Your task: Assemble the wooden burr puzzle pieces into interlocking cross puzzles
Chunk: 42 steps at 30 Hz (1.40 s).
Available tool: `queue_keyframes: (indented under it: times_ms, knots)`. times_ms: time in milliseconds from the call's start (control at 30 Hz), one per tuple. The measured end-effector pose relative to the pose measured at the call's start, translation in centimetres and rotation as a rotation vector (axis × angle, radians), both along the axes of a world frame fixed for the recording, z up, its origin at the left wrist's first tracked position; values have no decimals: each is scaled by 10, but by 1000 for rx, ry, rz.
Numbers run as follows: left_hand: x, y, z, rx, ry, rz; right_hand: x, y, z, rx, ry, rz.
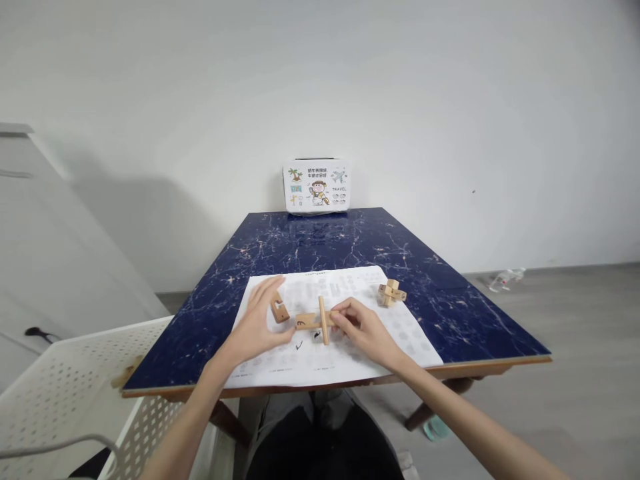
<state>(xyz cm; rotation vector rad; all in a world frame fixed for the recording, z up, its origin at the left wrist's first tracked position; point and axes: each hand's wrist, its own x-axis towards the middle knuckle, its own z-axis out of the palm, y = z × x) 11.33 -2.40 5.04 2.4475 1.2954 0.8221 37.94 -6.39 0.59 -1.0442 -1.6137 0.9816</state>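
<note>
On a white instruction sheet (350, 293) lie several wooden puzzle pieces. My right hand (363, 328) pinches the end of a horizontal notched bar (306, 321) that crosses an upright stick (323, 320). My left hand (257, 323) rests over the sheet with fingers spread, fingertips close to a loose notched block (280, 310) and to the bar's left end. A small assembled wooden knot (391, 292) sits on the sheet to the right, apart from both hands.
The sheet lies on a dark blue marbled table (350, 240) against a white wall. A printed white box (317, 186) stands at the table's far edge. A white perforated basket (75, 393) is at lower left. Litter lies on the grey floor (507, 278) at right.
</note>
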Motion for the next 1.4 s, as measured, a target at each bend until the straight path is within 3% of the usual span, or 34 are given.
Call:
queue_keyframes:
  times_ms: [67,133,300,467,600,733,867,967,1067,1233,1400]
  knots:
    - [12,-10,10,-27,22,-152,1,2,-2,-7,40,0]
    - [25,-17,15,-42,37,-211,2,2,-4,1,58,4]
    - [50,-19,9,-26,54,-223,2,0,-2,-7,69,16]
    - [55,-16,3,28,24,-216,2,-2,0,-3,76,22]
    - [44,-18,11,90,32,-203,6,-1,1,24,19,19]
    - [18,-22,20,116,72,-162,16,1,10,46,-5,10]
    - [-22,-20,20,117,131,19,25,8,24,54,-22,-119]
    - [-41,-12,15,48,196,172,16,16,27,-8,-100,-170]
    - [-44,-1,9,26,257,266,-10,26,24,-127,-169,-190]
    - [-39,17,0,48,330,263,-51,42,21,-205,-225,-155]
    - [-42,25,-16,-21,271,183,-46,31,25,-133,-307,-85]
